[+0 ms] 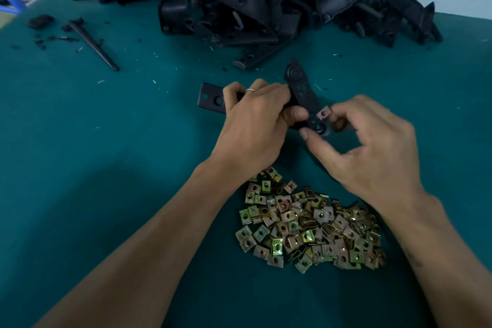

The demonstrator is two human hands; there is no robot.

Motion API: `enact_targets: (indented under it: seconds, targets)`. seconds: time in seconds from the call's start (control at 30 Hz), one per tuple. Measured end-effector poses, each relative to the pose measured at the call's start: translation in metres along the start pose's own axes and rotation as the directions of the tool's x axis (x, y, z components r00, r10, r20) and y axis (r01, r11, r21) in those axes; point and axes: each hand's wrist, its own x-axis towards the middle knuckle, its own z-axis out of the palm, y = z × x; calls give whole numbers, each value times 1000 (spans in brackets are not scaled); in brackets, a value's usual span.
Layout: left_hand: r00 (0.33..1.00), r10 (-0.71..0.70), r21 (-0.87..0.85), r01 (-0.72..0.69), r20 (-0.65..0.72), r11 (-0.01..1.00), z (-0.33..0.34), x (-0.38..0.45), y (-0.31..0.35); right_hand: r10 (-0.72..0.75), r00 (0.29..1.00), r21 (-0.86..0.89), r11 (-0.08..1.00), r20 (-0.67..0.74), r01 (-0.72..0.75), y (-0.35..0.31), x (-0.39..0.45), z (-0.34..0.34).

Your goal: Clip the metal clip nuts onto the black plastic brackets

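Observation:
My left hand (pixel 255 120) grips a black plastic bracket (pixel 302 88) above the green table, its flat arm with round holes sticking out to the left. My right hand (pixel 370 146) pinches a small metal clip nut (pixel 324 114) against the bracket's near tab, thumb below and fingers curled behind it. How far the nut sits on the tab I cannot tell. A heap of several loose yellowish clip nuts (pixel 308 224) lies on the table just below my hands.
A big pile of black brackets (pixel 266 0) fills the far side of the green table (pixel 106 141). A black spike-shaped piece (pixel 93 45) and plastic scraps lie at the far left. A blurred box and blue frame sit at the top left corner.

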Motion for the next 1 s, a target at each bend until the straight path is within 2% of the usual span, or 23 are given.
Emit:
enact_targets:
  seconds: [0.17,0.47,0.6,0.7,0.77,0.87,0.93,1.0]
  targets:
    - [999,-14,-16,15,46,1000,2,0,-1,-63,996,-120,990,62,70,0,3,-2]
    - [998,-26,-12,27,57,1000,0,-1,1,-5,993,-83,996,121,15,-4,3,0]
    - [998,-30,10,29,58,1000,0,-1,1,-46,994,-139,988,99,60,-5,1,2]
    - [996,-46,15,45,73,999,-2,-1,1,-52,990,-131,989,132,69,-4,1,1]
    - [995,-67,19,65,72,998,-3,0,3,-34,992,-75,996,118,43,-4,1,-1]
    - [988,-156,-16,156,2,988,-4,1,8,23,994,155,987,111,-40,-6,0,-2]
    - [960,-265,-81,258,-89,963,-7,3,8,38,969,326,938,245,-119,-12,-4,-1]
    - [916,-367,-130,349,-160,928,-8,5,7,19,915,422,883,402,-204,-20,-7,1]
